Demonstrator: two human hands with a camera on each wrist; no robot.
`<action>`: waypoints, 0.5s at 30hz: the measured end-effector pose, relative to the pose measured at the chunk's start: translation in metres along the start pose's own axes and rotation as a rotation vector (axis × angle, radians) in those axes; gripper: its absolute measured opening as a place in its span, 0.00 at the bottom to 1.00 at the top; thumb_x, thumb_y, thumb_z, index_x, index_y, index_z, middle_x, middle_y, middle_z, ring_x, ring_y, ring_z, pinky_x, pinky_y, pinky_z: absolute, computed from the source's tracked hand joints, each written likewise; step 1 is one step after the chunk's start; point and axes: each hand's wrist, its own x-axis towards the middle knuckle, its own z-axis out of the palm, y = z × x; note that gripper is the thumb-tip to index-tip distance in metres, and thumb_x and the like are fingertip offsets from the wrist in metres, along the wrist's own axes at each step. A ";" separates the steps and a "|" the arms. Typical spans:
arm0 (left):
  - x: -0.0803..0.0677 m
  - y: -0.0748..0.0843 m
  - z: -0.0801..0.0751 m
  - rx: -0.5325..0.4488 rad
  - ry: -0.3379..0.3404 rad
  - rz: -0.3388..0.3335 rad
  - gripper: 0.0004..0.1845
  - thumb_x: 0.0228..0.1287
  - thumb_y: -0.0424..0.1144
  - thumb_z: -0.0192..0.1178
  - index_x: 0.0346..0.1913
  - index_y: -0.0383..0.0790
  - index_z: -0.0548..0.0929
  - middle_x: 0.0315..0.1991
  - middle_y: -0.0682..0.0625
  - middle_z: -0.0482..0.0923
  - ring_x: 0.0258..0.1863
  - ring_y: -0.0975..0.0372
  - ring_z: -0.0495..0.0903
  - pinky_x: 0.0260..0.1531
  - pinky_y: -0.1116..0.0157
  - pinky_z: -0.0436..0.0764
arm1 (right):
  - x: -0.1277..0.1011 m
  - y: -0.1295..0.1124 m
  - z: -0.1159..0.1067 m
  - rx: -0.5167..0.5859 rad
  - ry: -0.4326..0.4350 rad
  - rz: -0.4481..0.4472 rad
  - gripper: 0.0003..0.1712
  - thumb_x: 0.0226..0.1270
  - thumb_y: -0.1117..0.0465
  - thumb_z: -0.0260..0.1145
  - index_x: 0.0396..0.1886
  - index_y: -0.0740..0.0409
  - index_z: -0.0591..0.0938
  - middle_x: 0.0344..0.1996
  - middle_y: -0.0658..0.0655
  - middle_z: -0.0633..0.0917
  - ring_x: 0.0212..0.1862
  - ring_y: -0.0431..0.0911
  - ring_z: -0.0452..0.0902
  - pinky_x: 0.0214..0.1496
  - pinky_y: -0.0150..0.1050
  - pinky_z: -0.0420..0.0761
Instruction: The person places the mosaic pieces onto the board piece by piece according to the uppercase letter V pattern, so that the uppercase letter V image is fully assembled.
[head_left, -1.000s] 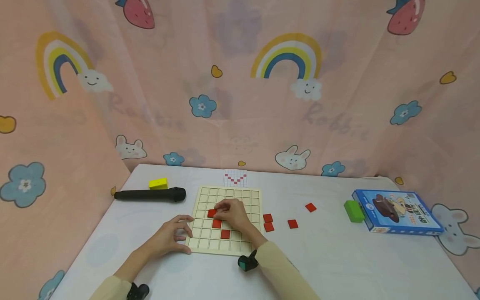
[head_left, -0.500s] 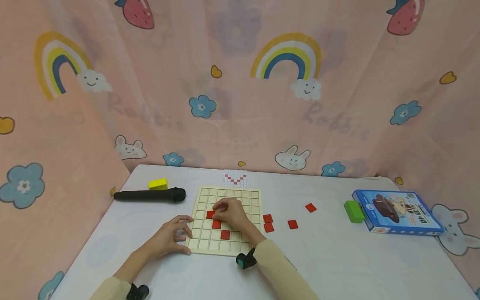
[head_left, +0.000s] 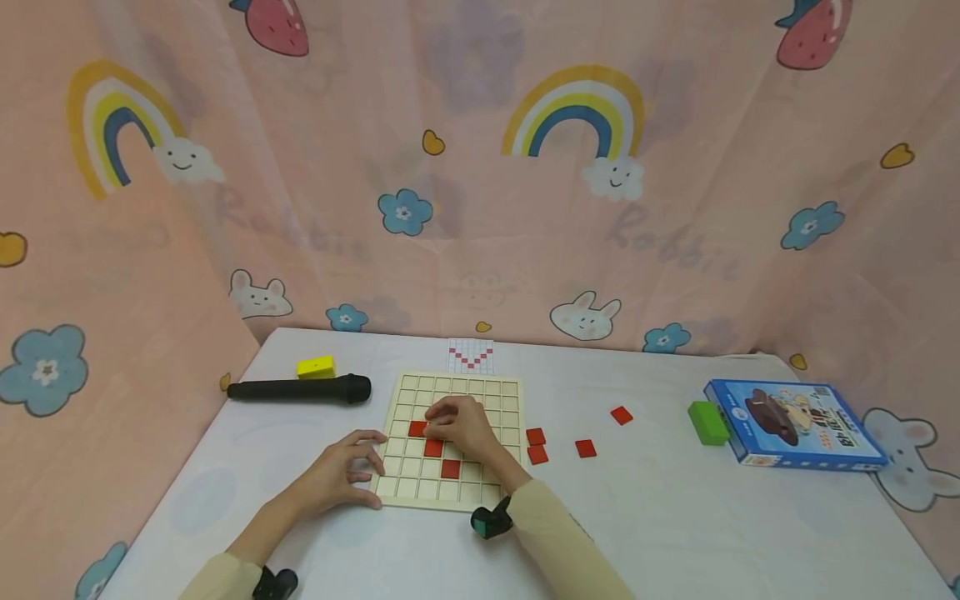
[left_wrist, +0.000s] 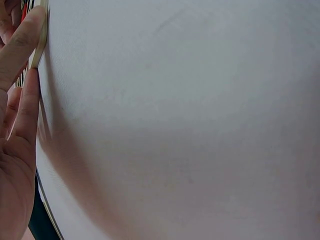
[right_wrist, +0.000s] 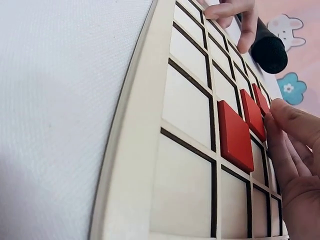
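Near the front edge of the counter (head_left: 675, 517) lay a wooden grid board (head_left: 453, 442), and the right hand (head_left: 461, 425) rested on it with fingers curled, fingertips pressing a red tile (head_left: 417, 428) in a cell on the board's left side. Two more red tiles (head_left: 441, 458) sat in cells stepping toward the front edge. The left hand (head_left: 341, 475) held the board's front-left corner, fingers loosely spread against its rim. Four loose red tiles (head_left: 576, 442) lay on the counter to the right of the board, and farther right a green block (head_left: 707, 422) touched a blue box (head_left: 791, 422). Toward the back-left corner a black microphone (head_left: 300, 389) lay beside a yellow block (head_left: 316, 367), with a pattern card (head_left: 471, 356) behind the board. Only the right wrist view showed the three tiles seated in a diagonal row; the left wrist view showed fingers (left_wrist: 20, 60) against the board's thin edge and bare cloth.
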 end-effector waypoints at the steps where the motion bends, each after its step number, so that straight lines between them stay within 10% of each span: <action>1: 0.000 0.001 0.000 -0.001 0.000 -0.001 0.19 0.37 0.43 0.78 0.34 0.45 0.81 0.64 0.42 0.64 0.62 0.42 0.65 0.46 0.71 0.83 | -0.001 0.000 -0.001 0.010 -0.005 0.001 0.11 0.57 0.69 0.71 0.39 0.69 0.83 0.36 0.62 0.86 0.39 0.50 0.85 0.40 0.32 0.85; 15: 0.001 0.003 0.000 0.029 0.014 0.013 0.19 0.36 0.40 0.79 0.33 0.43 0.81 0.63 0.39 0.65 0.60 0.41 0.67 0.45 0.71 0.83 | -0.013 0.007 -0.041 0.034 0.087 0.024 0.13 0.58 0.69 0.71 0.43 0.66 0.83 0.41 0.61 0.85 0.42 0.49 0.84 0.43 0.34 0.85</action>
